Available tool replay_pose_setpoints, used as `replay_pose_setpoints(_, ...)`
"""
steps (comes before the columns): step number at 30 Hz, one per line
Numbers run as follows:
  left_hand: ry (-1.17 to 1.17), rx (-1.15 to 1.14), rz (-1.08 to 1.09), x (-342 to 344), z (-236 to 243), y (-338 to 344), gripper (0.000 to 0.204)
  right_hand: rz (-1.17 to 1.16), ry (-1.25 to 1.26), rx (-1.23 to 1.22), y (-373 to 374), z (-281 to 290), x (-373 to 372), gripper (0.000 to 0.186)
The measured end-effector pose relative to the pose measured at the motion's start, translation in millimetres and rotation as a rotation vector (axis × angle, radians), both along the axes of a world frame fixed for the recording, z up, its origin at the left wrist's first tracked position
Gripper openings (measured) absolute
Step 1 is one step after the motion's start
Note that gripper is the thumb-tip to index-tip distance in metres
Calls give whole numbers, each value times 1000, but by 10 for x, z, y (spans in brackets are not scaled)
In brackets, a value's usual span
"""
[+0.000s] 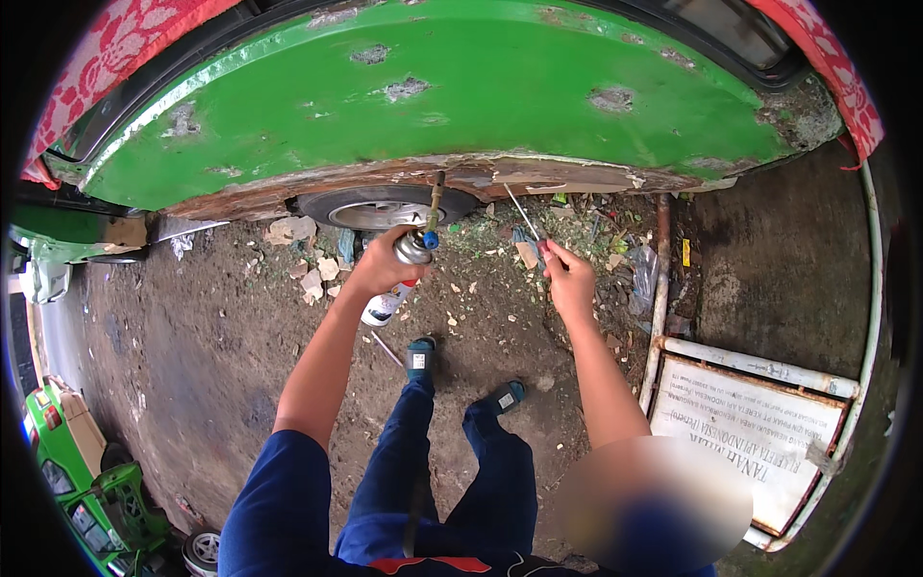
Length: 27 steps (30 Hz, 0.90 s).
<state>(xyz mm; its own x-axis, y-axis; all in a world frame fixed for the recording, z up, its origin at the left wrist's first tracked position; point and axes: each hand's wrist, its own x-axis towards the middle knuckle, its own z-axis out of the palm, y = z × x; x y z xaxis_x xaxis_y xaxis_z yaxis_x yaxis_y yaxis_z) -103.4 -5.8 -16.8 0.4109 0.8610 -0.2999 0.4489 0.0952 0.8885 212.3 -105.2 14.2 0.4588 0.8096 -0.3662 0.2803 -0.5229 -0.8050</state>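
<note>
My left hand (385, 262) is closed around a gas torch (386, 306), a white and red canister with a blue knob. Its brass nozzle (437, 200) points up at the car's rusty lower edge; no flame can be made out. In my right hand (571, 281) is a screwdriver (524, 213) with a dark red handle. The shaft's tip is close to the same lower edge; whether it touches cannot be told. Before me, the green car body panel (500, 91) has several bare, scraped patches, and brown rust and peeling filler run along its bottom.
A wheel (385, 210) lies beneath the panel. Broken filler pieces (312, 281) litter the dirt ground near it, and a metal rod (387, 348) lies by my foot. On the right stands a pipe frame (661, 279) with a white signboard (740, 423). Another green vehicle (96, 481) is at lower left.
</note>
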Motion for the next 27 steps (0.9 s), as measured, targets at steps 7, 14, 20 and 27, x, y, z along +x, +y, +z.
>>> replay_pose_setpoints(7, 15, -3, -58, 144, 14, 176, 85, -176, 266, 55, -403, -57, -255, 33)
replay_pose_setpoints(14, 7, 0, -61, 89, -119, 281, 84, -258, 413, 22, -698, -215, -459, 35)
replay_pose_setpoints(20, 4, 57, -91, 90, -124, 335, 87, -329, 486, 45, -905, -283, -561, 35)
replay_pose_setpoints(27, -24, -8, -82, 115, -67, 337, 85, -372, 494, 18, -1041, -321, -608, 34)
